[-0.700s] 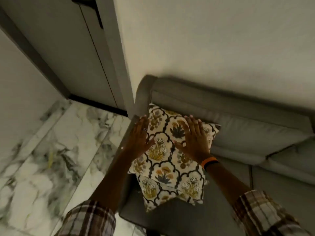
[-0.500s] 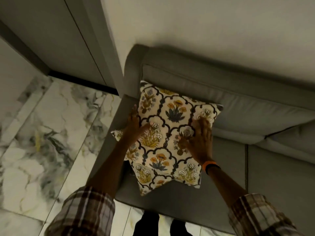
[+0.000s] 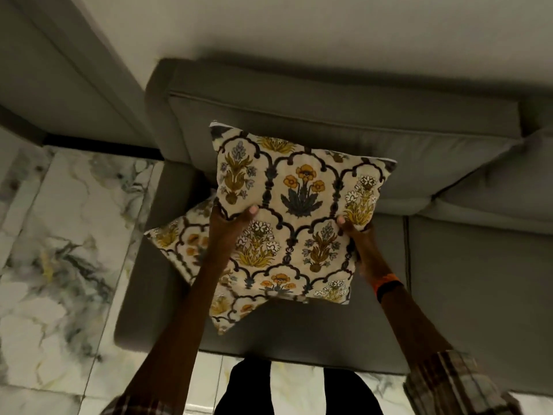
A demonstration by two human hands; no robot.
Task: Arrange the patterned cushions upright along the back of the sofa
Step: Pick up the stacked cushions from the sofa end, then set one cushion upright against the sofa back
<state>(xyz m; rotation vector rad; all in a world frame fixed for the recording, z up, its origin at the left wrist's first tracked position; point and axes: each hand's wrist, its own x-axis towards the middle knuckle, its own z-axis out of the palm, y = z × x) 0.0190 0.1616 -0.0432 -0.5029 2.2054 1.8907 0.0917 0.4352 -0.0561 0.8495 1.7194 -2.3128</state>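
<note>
Cushions: two patterned ones are seen at the left end of the sofa (image 3: pixel 299 330). Nearest, the seat front edge is bare. On the seat, the lower cushion (image 3: pixel 179 244) lies flat and skewed, one corner pointing over the armrest side, and is partly covered by the upper cushion (image 3: pixel 296 217). The upper cushion is held by its two side edges. The left hand (image 3: pixel 230 220) has its grip closed on the left edge, thumb on the face, fingers hidden behind. The right hand (image 3: pixel 354 229) has its grip closed on the right edge; only part of it is visible. The upper cushion is tilted up, its top edge near or against the backrest (image 3: pixel 329 127); contact cannot be told.

Progress, as judged: early. No cushion is yet seen standing free against the backrest. Left to do: the upper one set and released, the lower one raised and placed beside it. The rest of the sofa to the right is cut off, so further cushions cannot be ruled out.

Change from the earlier frames: both palms were then pressed flat on the cushion face; the edges are now gripped instead, and the upper cushion has been lifted, exposing more of the lower one.
</note>
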